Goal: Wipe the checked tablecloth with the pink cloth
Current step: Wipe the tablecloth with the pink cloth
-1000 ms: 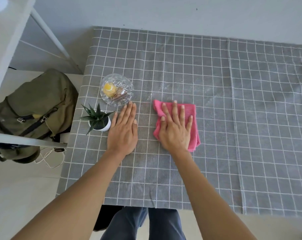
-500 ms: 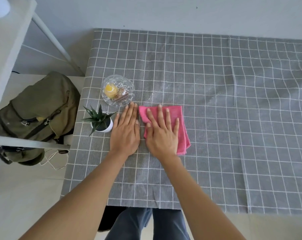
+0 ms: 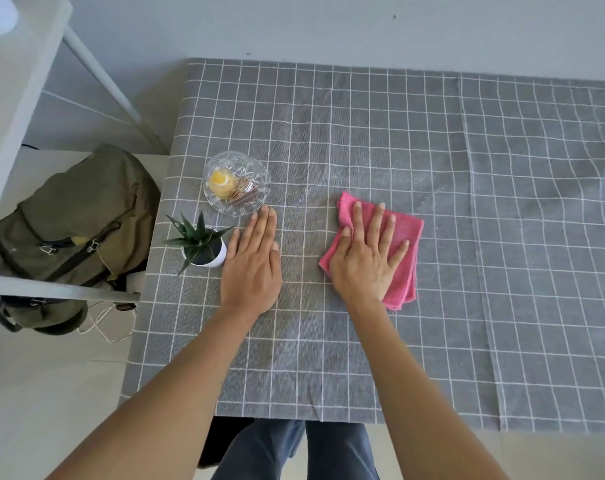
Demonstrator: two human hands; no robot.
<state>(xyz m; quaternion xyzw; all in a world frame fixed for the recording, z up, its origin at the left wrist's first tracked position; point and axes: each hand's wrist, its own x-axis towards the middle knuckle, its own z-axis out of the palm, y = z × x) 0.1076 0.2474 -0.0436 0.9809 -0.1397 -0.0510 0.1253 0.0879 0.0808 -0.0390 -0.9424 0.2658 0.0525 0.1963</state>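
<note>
A grey checked tablecloth covers the table. A folded pink cloth lies on it near the middle. My right hand presses flat on the pink cloth with straight, spread fingers. My left hand rests flat on the tablecloth to the left of the cloth, fingers straight and together, fingertips close to the glass bowl. A faint whitish smear shows on the tablecloth just beyond the pink cloth.
A cut-glass bowl with a yellow item stands left of centre. A small succulent in a white pot sits beside my left hand. An olive backpack rests on a shelf off the table's left edge.
My right hand slid the pink cloth left toward my left hand, then back to the right, leaving a gap between my hands. My left hand stayed in place.
</note>
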